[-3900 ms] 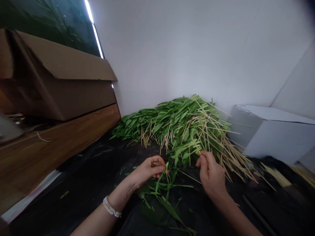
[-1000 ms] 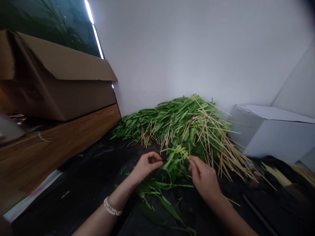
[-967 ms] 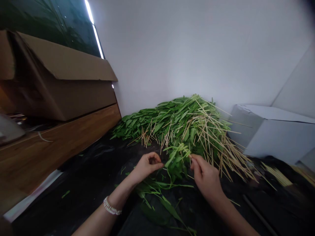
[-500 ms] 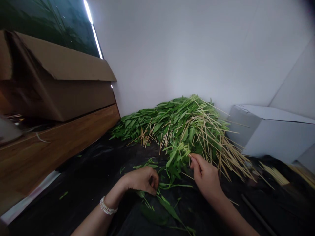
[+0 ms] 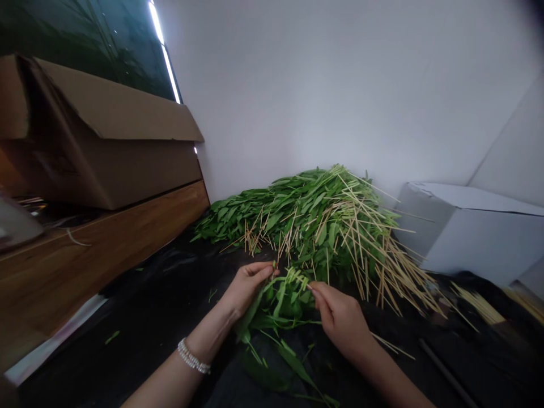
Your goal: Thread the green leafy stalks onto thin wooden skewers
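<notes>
My left hand (image 5: 246, 282) is closed on a long green leaf (image 5: 255, 303) and holds it up against the tip of a thin wooden skewer (image 5: 300, 279). That skewer carries a bunch of folded leaves. My right hand (image 5: 340, 315) pinches the skewer at its near end. A beaded bracelet (image 5: 193, 359) sits on my left wrist. Just behind both hands lies a big heap of leaves threaded on skewers (image 5: 323, 221). Loose leaves (image 5: 289, 354) lie on the black sheet (image 5: 153, 306) under my hands.
A brown cardboard box (image 5: 106, 141) rests on a wooden shelf (image 5: 97, 249) at the left. A white box (image 5: 471, 226) stands at the right against the white wall. Bare skewers (image 5: 478, 300) lie in front of the white box.
My left hand dipped to the loose leaves, took one and rose with it to the skewer's tip. My right hand drew the skewer with its leaves down and towards me.
</notes>
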`<move>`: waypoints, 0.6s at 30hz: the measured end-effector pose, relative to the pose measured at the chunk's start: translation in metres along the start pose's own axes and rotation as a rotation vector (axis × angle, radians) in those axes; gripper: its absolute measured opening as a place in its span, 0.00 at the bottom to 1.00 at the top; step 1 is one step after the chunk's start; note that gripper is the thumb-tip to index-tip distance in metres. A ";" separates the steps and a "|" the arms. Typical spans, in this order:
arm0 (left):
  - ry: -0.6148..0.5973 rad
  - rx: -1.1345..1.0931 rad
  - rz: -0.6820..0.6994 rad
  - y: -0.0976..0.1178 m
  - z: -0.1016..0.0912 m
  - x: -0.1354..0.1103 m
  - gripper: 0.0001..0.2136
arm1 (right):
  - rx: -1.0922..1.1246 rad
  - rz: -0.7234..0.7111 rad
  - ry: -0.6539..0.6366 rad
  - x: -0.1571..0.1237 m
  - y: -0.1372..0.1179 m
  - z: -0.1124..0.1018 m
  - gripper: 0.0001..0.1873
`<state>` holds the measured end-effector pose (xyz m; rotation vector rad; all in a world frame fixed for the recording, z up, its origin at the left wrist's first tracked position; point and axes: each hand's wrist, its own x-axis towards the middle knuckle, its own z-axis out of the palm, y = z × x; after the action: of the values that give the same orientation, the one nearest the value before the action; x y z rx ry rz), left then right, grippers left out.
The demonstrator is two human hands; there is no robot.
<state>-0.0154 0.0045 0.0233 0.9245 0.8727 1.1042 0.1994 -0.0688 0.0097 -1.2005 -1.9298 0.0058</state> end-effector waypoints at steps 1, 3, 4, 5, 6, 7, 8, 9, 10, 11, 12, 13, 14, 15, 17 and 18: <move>-0.022 -0.028 -0.016 -0.001 0.001 -0.001 0.18 | -0.009 0.000 -0.027 -0.001 -0.002 0.002 0.14; -0.060 -0.051 -0.025 -0.003 0.003 -0.003 0.16 | -0.020 0.010 -0.074 -0.002 -0.003 0.006 0.14; -0.074 -0.054 -0.027 -0.003 0.004 -0.004 0.16 | -0.021 0.016 -0.089 -0.003 -0.003 0.008 0.14; -0.083 -0.055 -0.027 -0.004 0.005 -0.005 0.16 | -0.020 0.021 -0.097 -0.004 -0.002 0.009 0.14; -0.086 -0.056 -0.027 -0.004 0.005 -0.005 0.16 | -0.020 0.026 -0.105 -0.005 -0.001 0.009 0.14; -0.085 -0.058 -0.027 -0.005 0.005 -0.005 0.16 | -0.020 0.032 -0.112 -0.006 0.000 0.010 0.14; -0.081 -0.061 -0.029 -0.006 0.005 -0.005 0.15 | -0.023 0.038 -0.119 -0.006 0.000 0.010 0.14; -0.076 -0.063 -0.030 -0.006 0.005 -0.005 0.15 | -0.027 0.045 -0.123 -0.006 0.001 0.010 0.14; -0.070 -0.065 -0.031 -0.007 0.005 -0.005 0.15 | -0.031 0.051 -0.128 -0.006 0.001 0.010 0.14; -0.068 -0.065 -0.032 -0.007 0.005 -0.005 0.15 | -0.034 0.054 -0.130 -0.007 0.001 0.011 0.14; -0.068 -0.065 -0.032 -0.007 0.005 -0.004 0.15 | -0.037 0.056 -0.129 -0.006 0.001 0.011 0.14; -0.068 -0.064 -0.031 -0.008 0.005 -0.004 0.15 | -0.040 0.057 -0.126 -0.006 0.000 0.011 0.14; -0.065 -0.062 -0.030 -0.008 0.005 -0.004 0.15 | -0.044 0.057 -0.126 -0.006 0.000 0.011 0.14; -0.060 -0.057 -0.028 -0.008 0.004 -0.003 0.15 | -0.047 0.057 -0.127 -0.006 0.000 0.011 0.15; -0.046 -0.038 -0.019 -0.009 0.003 -0.003 0.15 | -0.053 0.058 -0.129 -0.006 -0.001 0.012 0.15; -0.038 -0.026 -0.012 -0.009 0.003 -0.003 0.15 | -0.056 0.058 -0.132 -0.006 -0.001 0.012 0.15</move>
<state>-0.0105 -0.0002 0.0164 0.9148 0.8303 1.0817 0.1921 -0.0694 -0.0015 -1.3221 -2.0198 0.0636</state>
